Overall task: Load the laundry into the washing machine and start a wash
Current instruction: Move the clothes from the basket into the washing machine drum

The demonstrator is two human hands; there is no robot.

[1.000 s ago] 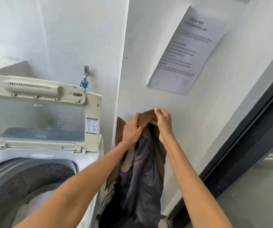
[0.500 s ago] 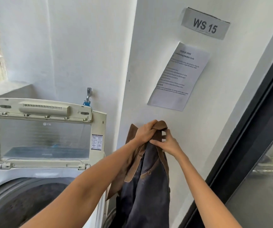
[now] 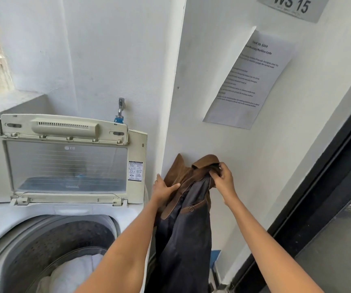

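right hand (image 3: 223, 180) fingers pinch the jacket (image 3: 185, 225) collar; left hand (image 3: 164, 188) rests on it, fingers straight, beside the open washing machine (image 3: 50, 210).

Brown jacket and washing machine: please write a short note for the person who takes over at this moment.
Left hand: lies on the brown jacket with fingers mostly straight, steadying its left side.
Right hand: grips the jacket at the collar and holds it up beside the washing machine.
Done: lid is up; white laundry already lies in the drum.
Left: put the jacket in the drum, close the lid, start the wash.
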